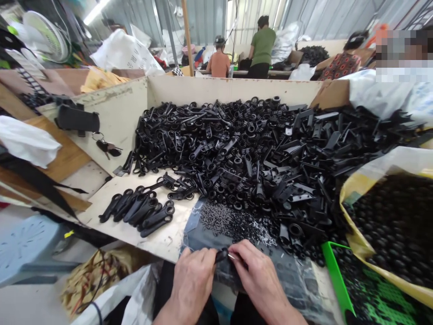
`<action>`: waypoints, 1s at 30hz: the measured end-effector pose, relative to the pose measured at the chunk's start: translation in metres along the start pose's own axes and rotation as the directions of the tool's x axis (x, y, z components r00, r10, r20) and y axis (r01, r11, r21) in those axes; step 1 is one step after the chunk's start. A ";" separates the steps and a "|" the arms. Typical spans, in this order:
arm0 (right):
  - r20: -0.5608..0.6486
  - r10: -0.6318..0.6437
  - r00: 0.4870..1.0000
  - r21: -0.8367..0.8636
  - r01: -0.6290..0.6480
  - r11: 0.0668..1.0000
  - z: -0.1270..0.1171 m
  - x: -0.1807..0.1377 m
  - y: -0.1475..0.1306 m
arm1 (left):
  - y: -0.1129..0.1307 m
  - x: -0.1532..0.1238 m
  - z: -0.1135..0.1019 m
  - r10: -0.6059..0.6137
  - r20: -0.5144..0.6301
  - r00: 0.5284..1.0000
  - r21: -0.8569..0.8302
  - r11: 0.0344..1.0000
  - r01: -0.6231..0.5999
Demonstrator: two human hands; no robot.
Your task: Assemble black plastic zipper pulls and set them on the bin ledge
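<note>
My left hand (192, 282) and my right hand (259, 275) meet at the near edge of the work table, both closed on one small black plastic part (221, 255). A thin metal pin (232, 257) shows between the right fingers and the part. Just beyond the hands lies a scatter of small metal pins (233, 223) on a dark cloth. A row of assembled black pieces (142, 210) lies to the left on the white board.
A large heap of black plastic parts (270, 153) fills the walled table (128, 106). A yellow bag of round black pieces (395, 225) and a green scoop (336, 280) sit at the right. Keys (108, 146) hang on the left wall. Other people work at the back.
</note>
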State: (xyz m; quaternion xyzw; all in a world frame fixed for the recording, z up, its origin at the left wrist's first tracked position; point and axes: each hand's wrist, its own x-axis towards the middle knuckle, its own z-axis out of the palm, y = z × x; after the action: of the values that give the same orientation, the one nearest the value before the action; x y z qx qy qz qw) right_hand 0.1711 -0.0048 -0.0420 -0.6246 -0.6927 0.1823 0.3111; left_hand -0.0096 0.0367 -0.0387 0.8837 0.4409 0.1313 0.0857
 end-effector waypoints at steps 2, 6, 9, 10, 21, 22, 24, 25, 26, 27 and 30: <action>-0.005 0.035 0.999 0.128 -0.034 0.991 -0.001 -0.002 0.000 | 0.000 0.002 0.001 -0.096 0.005 0.995 -0.130 0.987 0.096; -0.029 0.137 0.990 0.286 -0.124 0.950 -0.007 -0.005 0.002 | 0.001 0.010 -0.007 -0.458 0.147 0.877 -0.539 0.706 0.459; 0.036 0.307 0.951 0.540 -0.277 0.795 -0.015 0.000 -0.004 | 0.006 0.013 -0.016 -0.537 0.312 0.784 -0.780 0.326 0.534; 0.087 0.356 0.930 0.637 -0.327 0.698 -0.017 0.002 -0.008 | 0.009 0.014 -0.018 -0.522 0.372 0.768 -0.813 0.217 0.541; 0.425 0.432 0.796 0.883 -0.470 -0.002 0.017 0.006 -0.016 | 0.032 0.011 -0.020 -0.412 0.566 0.714 -0.816 -0.158 0.556; 0.432 0.421 0.797 0.883 -0.469 -0.019 0.020 0.004 -0.013 | 0.032 0.010 -0.020 -0.413 0.566 0.713 -0.817 -0.165 0.553; 0.441 0.405 0.800 0.883 -0.468 -0.037 0.024 0.000 -0.011 | 0.032 0.010 -0.020 -0.409 0.567 0.715 -0.818 -0.181 0.546; 0.441 0.402 0.802 0.884 -0.465 -0.041 0.024 0.000 -0.010 | 0.032 0.010 -0.020 -0.404 0.569 0.716 -0.818 -0.189 0.544; 0.439 0.401 0.804 0.886 -0.462 -0.043 0.025 -0.001 -0.010 | 0.032 0.009 -0.020 -0.398 0.572 0.717 -0.817 -0.196 0.542; 0.438 0.400 0.805 0.887 -0.460 -0.045 0.025 -0.001 -0.010 | 0.032 0.009 -0.020 -0.393 0.575 0.718 -0.815 -0.203 0.542; 0.436 0.400 0.806 0.889 -0.456 -0.051 0.024 -0.002 -0.011 | 0.034 0.009 -0.021 -0.389 0.589 0.708 -0.806 -0.214 0.552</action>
State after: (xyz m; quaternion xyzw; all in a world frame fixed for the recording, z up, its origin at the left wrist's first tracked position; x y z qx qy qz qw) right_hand 0.1471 -0.0048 -0.0531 -0.4377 -0.1700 0.6892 0.5519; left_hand 0.0149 0.0246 -0.0083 0.3346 0.5138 0.2974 0.7319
